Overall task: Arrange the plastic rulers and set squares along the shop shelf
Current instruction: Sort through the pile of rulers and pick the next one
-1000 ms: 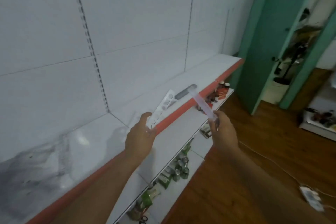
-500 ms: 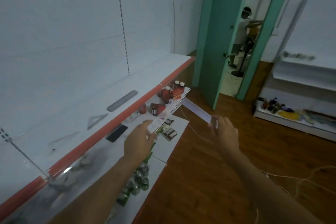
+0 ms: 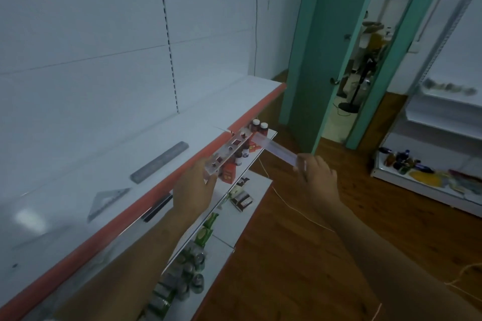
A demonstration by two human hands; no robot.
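Hands hold one clear ruler each — left hand (image 3: 194,191) grips a stencil ruler (image 3: 229,150), right hand (image 3: 317,177) pinches a plain ruler (image 3: 273,147) — beside the shelf (image 3: 208,122), where a grey ruler (image 3: 159,161) and set square (image 3: 107,200) lie.

In front of me runs the white top shelf (image 3: 198,122) with its red front edge (image 3: 167,185). A grey ruler (image 3: 159,161) lies on it slantwise, near the middle. A clear set square (image 3: 105,202) lies just beside it, nearer me, close to the front edge. Another faint clear piece (image 3: 44,236) lies closer still; I cannot tell what.
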